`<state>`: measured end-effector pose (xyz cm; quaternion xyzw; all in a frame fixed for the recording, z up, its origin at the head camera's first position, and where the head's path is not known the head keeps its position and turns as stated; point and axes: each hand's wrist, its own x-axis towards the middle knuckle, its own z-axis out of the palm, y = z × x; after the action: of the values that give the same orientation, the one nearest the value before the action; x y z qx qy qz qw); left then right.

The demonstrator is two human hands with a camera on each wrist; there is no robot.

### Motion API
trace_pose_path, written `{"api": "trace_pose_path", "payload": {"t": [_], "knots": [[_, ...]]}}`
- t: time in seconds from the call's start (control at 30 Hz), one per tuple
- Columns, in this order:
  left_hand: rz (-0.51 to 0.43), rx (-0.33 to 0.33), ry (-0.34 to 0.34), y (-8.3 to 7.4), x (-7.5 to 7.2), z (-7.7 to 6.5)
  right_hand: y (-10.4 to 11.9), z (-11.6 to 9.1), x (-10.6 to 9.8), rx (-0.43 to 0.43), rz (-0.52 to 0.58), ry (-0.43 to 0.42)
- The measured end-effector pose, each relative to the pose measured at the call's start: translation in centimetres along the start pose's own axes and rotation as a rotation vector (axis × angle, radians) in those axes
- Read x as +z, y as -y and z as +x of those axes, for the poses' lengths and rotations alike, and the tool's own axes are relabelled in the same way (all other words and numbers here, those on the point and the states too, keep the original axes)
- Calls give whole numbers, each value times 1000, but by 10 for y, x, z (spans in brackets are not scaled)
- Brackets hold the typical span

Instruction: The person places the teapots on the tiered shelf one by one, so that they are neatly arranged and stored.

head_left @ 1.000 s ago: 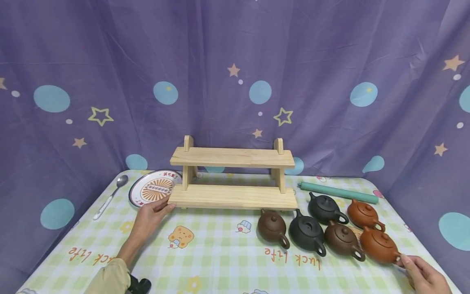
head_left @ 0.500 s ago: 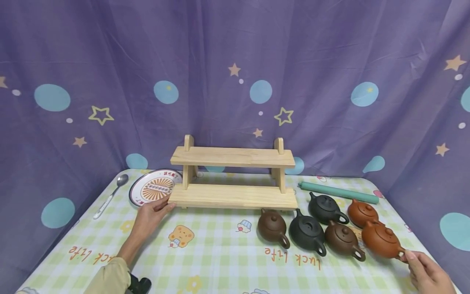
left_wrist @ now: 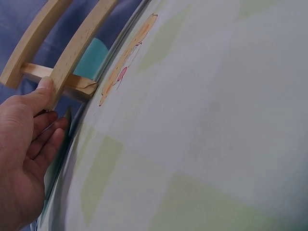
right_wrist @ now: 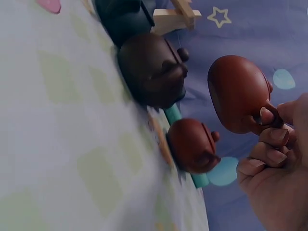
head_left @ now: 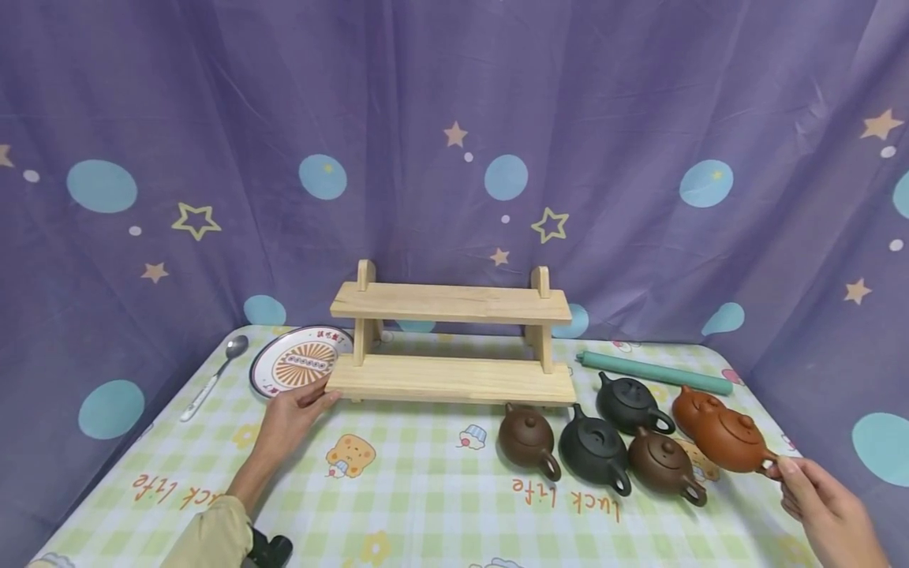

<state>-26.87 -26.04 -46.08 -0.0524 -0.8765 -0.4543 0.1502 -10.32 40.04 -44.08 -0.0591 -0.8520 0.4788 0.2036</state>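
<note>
My right hand pinches the handle of an orange-brown teapot, which the right wrist view shows lifted off the cloth. In the head view that teapot partly covers a second orange-brown teapot standing behind it. With thumb on top and fingers beneath, my left hand grips the left end of the lower board of a two-tier wooden shelf. Two dark brown teapots, one by the shelf's front and one farther right, stand among two black teapots.
A white plate with a printed pattern lies left of the shelf, partly behind my left hand. Beside it is a spoon. A green roll lies behind the teapots. The table has a checked cloth, and a purple curtain hangs behind.
My right hand has raised the orange-brown teapot off the cloth and moved it away from me, over the front of the second one. My left hand has stayed on the shelf.
</note>
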Motion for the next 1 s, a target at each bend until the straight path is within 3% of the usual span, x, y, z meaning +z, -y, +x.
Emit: {"api": "trace_pose_path", "payload": {"t": [0.13,0.5,0.7,0.9,1.0], "knots": [[4,-1,3,-1,-1,-1,9,8,7,-13,27,11],[-35,18,0,2,1,1,27,25,26,-135,272,118],[-24,22,2,1,1,0,39,37,36,-141,231,135],[-12,12,8,0,0,0,54,47,47,-187,337,189],[-19,9,11,0,0,0,62,51,53,-201,282,193]]}}
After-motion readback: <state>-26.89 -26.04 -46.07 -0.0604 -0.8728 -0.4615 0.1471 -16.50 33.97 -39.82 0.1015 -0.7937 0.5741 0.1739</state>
